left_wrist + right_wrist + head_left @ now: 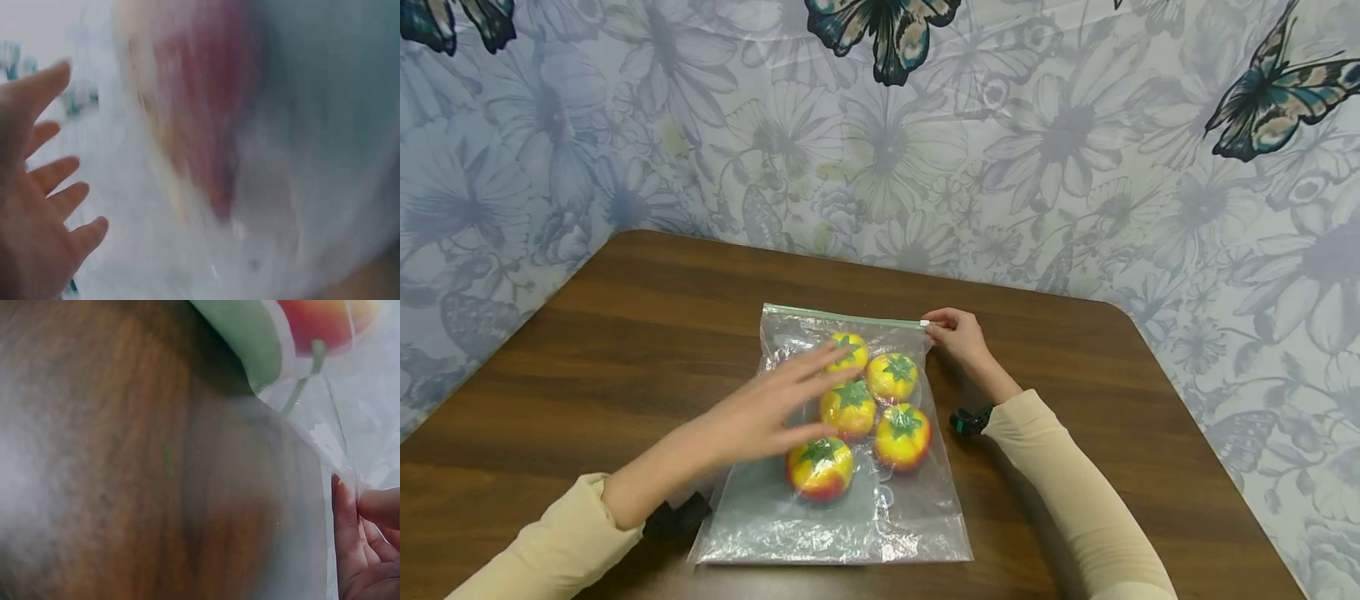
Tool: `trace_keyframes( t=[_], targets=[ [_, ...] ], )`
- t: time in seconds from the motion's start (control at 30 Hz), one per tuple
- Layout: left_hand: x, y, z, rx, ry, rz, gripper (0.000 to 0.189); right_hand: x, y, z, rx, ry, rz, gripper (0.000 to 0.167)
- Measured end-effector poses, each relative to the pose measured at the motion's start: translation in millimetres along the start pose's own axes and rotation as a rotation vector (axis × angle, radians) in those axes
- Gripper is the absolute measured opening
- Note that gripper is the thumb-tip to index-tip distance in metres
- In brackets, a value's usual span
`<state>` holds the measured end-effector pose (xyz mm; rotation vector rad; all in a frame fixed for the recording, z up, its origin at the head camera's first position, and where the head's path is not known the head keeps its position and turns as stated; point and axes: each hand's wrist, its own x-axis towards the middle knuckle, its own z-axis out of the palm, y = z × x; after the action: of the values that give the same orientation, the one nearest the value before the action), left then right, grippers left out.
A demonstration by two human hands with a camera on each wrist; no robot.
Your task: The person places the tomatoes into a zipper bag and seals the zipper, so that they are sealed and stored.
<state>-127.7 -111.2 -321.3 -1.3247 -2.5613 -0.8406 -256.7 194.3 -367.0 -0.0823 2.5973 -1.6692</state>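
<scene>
A clear zip bag (917, 517) with a green seal strip (842, 315) along its far edge lies flat on the table. Inside it are several yellow-and-red round fruits (902, 437) with green leafy tops, perhaps imitation tomatoes. My right hand (958, 337) pinches the bag's far right corner, at the white slider (924, 322); in the right wrist view, thumb and fingertips (345, 487) meet on the clear film. Over the bag's left half, my left hand (775, 408) is spread with straight fingers, overlapping some fruits. The left wrist view shows its fingers apart, with a blurred red-yellow fruit (200, 94) beside them.
The brown wooden table (625, 350) extends to both sides of the bag. Behind it hangs a floral wall covering (887, 167) with butterflies. Dark wrist devices, such as the right one (970, 421), sit at both cuffs.
</scene>
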Motion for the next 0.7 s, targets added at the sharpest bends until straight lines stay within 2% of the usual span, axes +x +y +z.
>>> trace_keyframes(
  t=[0.07, 0.1, 0.17, 0.4, 0.53, 0.7],
  targets=[
    [-7.5, 15.7, 6.7, 0.027, -0.091, 0.079, 0.072, 0.0, 0, 1, 0.005, 0.012, 0.0, 0.019],
    [-11.4, 19.9, 9.5, 0.033, -0.125, 0.096, 0.072, 0.4, 1, 2, -0.001, 0.021, -0.001, 0.019],
    [-19.7, 20.8, 13.4, 0.04, -0.164, 0.081, 0.072, 1.9, 2, 3, -0.018, 0.035, -0.007, 0.018],
    [-42.3, -5.2, 13.9, 0.048, -0.133, -0.083, 0.077, 5.7, 14, 9, -0.145, 0.077, -0.023, 0.015],
    [-47.8, -9.7, 14.1, 0.013, -0.155, -0.115, 0.075, 6.4, 16, 9, -0.178, 0.082, -0.043, 0.015],
    [-50.8, -13.1, 11.6, -0.013, -0.166, -0.14, 0.072, 4.4, 13, 0, -0.2, 0.047, -0.066, 0.022]
  ],
)
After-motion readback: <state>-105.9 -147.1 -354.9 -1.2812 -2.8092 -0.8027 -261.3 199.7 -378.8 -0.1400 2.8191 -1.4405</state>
